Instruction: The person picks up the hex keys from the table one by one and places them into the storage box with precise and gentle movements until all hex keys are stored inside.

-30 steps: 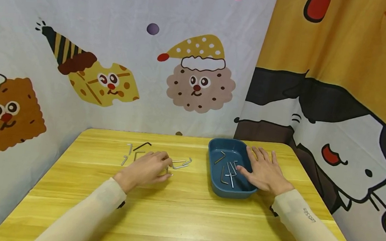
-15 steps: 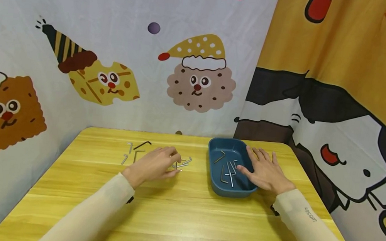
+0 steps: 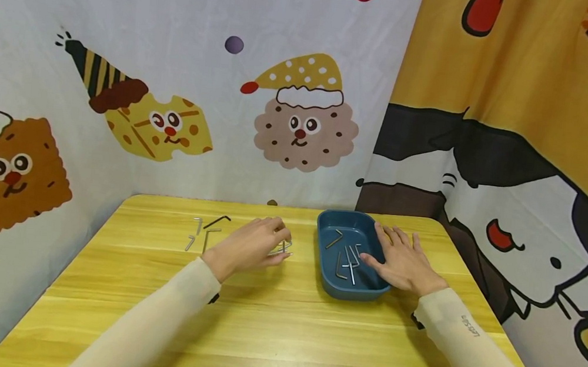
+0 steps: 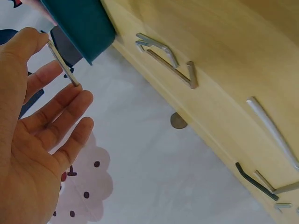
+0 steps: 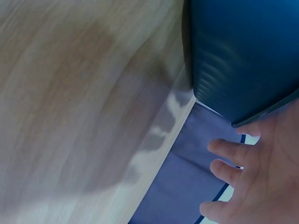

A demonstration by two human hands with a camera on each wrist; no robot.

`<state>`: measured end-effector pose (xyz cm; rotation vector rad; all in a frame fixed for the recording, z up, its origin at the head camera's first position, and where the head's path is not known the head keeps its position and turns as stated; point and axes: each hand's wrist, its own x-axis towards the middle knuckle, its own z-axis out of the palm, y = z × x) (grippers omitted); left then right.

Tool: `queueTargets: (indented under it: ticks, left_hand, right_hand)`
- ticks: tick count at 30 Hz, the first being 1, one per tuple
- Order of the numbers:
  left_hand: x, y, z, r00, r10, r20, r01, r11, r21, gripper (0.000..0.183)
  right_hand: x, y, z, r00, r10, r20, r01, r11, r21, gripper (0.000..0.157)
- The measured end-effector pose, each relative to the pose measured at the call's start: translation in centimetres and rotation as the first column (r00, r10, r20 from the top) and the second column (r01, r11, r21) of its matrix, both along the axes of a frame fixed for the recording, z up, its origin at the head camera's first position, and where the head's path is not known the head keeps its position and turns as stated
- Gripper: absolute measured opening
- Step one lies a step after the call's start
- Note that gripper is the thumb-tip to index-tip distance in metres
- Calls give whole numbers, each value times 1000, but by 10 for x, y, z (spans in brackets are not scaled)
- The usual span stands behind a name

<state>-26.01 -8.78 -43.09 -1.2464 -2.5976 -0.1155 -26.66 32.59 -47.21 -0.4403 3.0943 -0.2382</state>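
My left hand (image 3: 252, 243) is over the middle of the table and pinches a slim metal hex key (image 4: 63, 63) between thumb and fingertips, as the left wrist view shows. Beneath and just beyond its fingertips lie a few more hex keys (image 3: 288, 245), partly hidden by the hand. To the right stands a blue plastic tray (image 3: 355, 294) with several L-shaped hex keys (image 3: 340, 266) inside. My right hand (image 3: 406, 262), fingers spread and straight, rests on the tray's right rim, its thumb reaching over the inside.
Left of the left hand lie a black hex key (image 3: 217, 221), a bronze one (image 3: 207, 239) and two small silver hex keys (image 3: 189, 243). The wooden table (image 3: 258, 334) ends at a cartoon-printed curtain (image 3: 221, 170) at the back and sides.
My left hand has moved right, toward the tray, carrying the pinched hex key across the ones on the table. The right hand and tray stay put.
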Motion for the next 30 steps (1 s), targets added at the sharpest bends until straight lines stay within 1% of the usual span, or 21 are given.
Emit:
queueTargets:
  ticks: [8,13,18,23,30]
  left_hand:
    - [-5,21,8,1000,-2,-14,2,1000,0,33]
    - [-9,37,11,1000,-1,0,1,1000,-3,36]
    - [-9,54,15,999,-24,22,24,1000,-19,36]
    - [-11,70,14,999,-32,38,34,999,-41,36]
    - [-13,86,14,998,-60,22,61,995,-78,40]
  right_hand:
    - [0,0,-2,1000,3,13,-3,1000,-12,102]
    - [0,-1,-3,1000,4,15,-4,1000,-19,101]
    - [-1,-1,-3,1000,0,24,0,1000,-21,100]
    - [-1,-1,-2,1000,2,28,-2,1000,-1,103]
    - [0,-2,-1,999,6,39,-7,1000,8,107]
